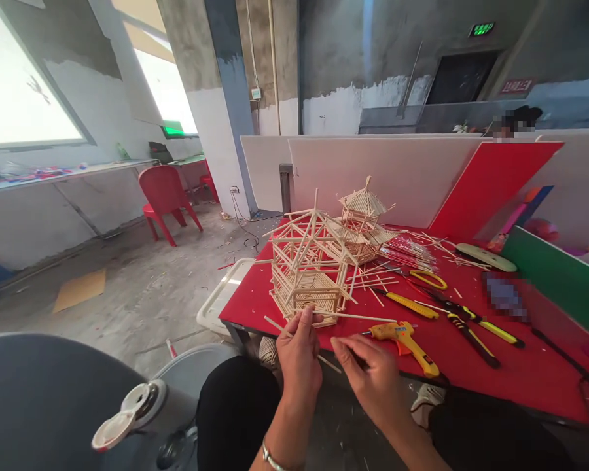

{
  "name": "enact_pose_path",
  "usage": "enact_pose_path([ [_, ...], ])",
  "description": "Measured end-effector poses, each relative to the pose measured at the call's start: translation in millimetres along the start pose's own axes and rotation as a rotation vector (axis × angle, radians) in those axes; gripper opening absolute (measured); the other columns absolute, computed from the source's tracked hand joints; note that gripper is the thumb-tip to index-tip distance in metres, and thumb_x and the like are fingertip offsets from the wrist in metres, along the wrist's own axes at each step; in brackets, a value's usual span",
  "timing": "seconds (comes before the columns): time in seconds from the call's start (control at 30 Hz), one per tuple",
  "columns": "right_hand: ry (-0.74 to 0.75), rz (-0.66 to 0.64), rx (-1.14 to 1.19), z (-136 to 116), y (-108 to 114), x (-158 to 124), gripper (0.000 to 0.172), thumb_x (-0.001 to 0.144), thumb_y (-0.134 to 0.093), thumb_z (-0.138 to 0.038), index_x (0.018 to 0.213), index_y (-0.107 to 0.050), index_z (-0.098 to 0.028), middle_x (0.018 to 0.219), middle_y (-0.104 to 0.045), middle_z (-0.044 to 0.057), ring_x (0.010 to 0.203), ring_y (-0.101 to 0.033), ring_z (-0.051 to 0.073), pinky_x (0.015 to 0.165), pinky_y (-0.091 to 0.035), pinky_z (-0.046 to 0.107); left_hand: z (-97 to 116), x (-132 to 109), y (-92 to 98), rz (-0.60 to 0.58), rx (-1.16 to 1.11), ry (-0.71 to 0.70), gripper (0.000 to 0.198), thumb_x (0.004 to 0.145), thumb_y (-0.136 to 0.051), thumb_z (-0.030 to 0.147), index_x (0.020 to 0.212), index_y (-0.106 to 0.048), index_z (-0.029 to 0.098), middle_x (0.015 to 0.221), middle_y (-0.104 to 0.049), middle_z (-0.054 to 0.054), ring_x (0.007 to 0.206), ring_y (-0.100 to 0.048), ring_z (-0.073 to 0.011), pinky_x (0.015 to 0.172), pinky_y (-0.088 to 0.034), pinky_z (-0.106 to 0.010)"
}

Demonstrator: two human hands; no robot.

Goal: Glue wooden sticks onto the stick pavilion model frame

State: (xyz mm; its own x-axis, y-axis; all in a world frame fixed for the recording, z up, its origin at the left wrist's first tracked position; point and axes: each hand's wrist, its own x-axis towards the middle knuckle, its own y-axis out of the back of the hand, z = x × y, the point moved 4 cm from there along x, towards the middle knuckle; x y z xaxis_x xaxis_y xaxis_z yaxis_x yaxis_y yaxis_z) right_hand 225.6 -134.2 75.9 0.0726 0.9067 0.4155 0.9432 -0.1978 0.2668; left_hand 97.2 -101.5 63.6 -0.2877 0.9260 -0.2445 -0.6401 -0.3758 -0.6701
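Note:
My left hand (299,353), a bangle on its wrist, is closed on a thin wooden stick (273,323) just over the table's front edge. The stick slants through the grip and comes out below. Another pale stick (358,316) runs rightward from by the thumb tip; whether it is held too is unclear. To the right, my right hand (370,373) has thumb and fingers pinched together; anything between them is too small to make out. Directly beyond the hands stands an open-framed stick pavilion (314,261). A yellow hot glue gun (407,343) lies near my right hand.
A second, roofed stick pavilion (366,219) stands behind on the red table (255,294). To the right lie loose sticks (373,280), a yellow utility knife (412,305), yellow-handled scissors (428,280) and pliers (476,330). An open-lidded flask (147,405) is at lower left.

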Motion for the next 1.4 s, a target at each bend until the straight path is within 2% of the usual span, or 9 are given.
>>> enact_pose_path([
  [0.03,-0.161,-0.018,0.11,12.6,-3.9,0.6,0.024,0.086,-0.061,-0.039,0.095,-0.075,-0.021,0.069,-0.065,0.003,0.061,-0.058,0.015,0.055,-0.046,0.025,-0.1,2.1,0.2,0.003,0.001,-0.014,0.033,0.063,-0.084,0.032,0.081,-0.072,0.008,0.065,-0.066,-0.004,0.038,-0.026,0.0013,0.036,-0.018,-0.015],
  [0.1,-0.419,0.058,0.309,34.9,-8.4,3.6,0.034,0.081,-0.065,-0.049,0.095,-0.075,-0.019,0.066,-0.064,0.002,0.054,-0.052,0.013,0.047,-0.04,0.023,-0.3,5.8,0.6,0.007,0.001,-0.032,0.032,0.063,-0.083,0.032,0.081,-0.072,0.008,0.065,-0.066,-0.004,0.038,-0.027,0.001,0.035,-0.018,-0.015],
  [0.17,-0.534,0.151,0.455,48.5,-11.0,9.2,0.037,0.075,-0.07,-0.053,0.09,-0.074,-0.019,0.066,-0.063,0.001,0.05,-0.045,0.01,0.043,-0.034,0.021,-1.2,9.1,1.1,0.009,0.003,-0.028,0.031,0.064,-0.083,0.032,0.079,-0.071,0.008,0.063,-0.065,-0.004,0.038,-0.026,0.0009,0.035,-0.018,-0.015],
  [0.3,-0.541,0.198,0.581,52.7,-14.9,19.8,0.036,0.07,-0.074,-0.054,0.072,-0.07,-0.018,0.06,-0.057,-0.001,0.049,-0.039,0.007,0.043,-0.03,0.019,-2.3,14.2,1.5,0.014,0.007,-0.016,0.029,0.064,-0.083,0.032,0.076,-0.069,0.009,0.061,-0.064,-0.003,0.037,-0.025,0.0008,0.035,-0.016,-0.016],
  [0.47,-0.555,0.219,0.619,52.3,-18.9,22.7,0.036,0.071,-0.074,-0.053,0.077,-0.07,-0.018,0.061,-0.056,-0.001,0.051,-0.04,0.008,0.044,-0.032,0.019,-0.7,17.5,1.4,0.006,0.027,-0.032,0.03,0.065,-0.083,0.033,0.074,-0.069,0.008,0.061,-0.063,-0.002,0.038,-0.025,0.0008,0.035,-0.017,-0.015],
  [0.63,-0.537,0.221,0.625,55.8,-22.2,24.9,0.035,0.072,-0.073,-0.052,0.071,-0.067,-0.018,0.06,-0.054,-0.001,0.051,-0.039,0.008,0.045,-0.031,0.02,0.4,18.6,2.9,-0.002,0.034,-0.04,0.029,0.066,-0.082,0.033,0.074,-0.068,0.009,0.068,-0.067,-0.005,0.038,-0.025,0.0012,0.035,-0.017,-0.015],
  [0.9,-0.528,0.202,0.62,52.5,-22.0,30.3,0.035,0.074,-0.072,-0.051,0.067,-0.064,-0.018,0.056,-0.05,-0.003,0.051,-0.038,0.007,0.046,-0.03,0.02,2.3,19.0,2.1,0.005,0.06,-0.045,0.029,0.066,-0.082,0.033,0.073,-0.069,0.008,0.068,-0.069,-0.006,0.038,-0.026,0.0012,0.035,-0.017,-0.015],
  [1.1,-0.586,0.272,0.726,57.2,-21.0,32.2,0.033,0.068,-0.077,-0.049,0.075,-0.068,-0.018,0.063,-0.058,-0.001,0.049,-0.04,0.006,0.042,-0.028,0.018,5.0,20.7,0.2,0.008,0.053,-0.054,0.027,0.064,-0.083,0.031,0.072,-0.069,0.009,0.068,-0.07,-0.008,0.037,-0.026,0.0007,0.034,-0.017,-0.015],
  [1.4,-0.606,0.278,0.788,59.9,-23.3,35.4,0.033,0.065,-0.08,-0.046,0.075,-0.067,-0.017,0.061,-0.059,-0.002,0.047,-0.04,0.005,0.041,-0.027,0.018,5.3,21.7,0.3,0.004,0.065,-0.055,0.028,0.064,-0.083,0.032,0.074,-0.07,0.009,0.073,-0.072,-0.009,0.037,-0.027,0.0007,0.034,-0.018,-0.015],
])
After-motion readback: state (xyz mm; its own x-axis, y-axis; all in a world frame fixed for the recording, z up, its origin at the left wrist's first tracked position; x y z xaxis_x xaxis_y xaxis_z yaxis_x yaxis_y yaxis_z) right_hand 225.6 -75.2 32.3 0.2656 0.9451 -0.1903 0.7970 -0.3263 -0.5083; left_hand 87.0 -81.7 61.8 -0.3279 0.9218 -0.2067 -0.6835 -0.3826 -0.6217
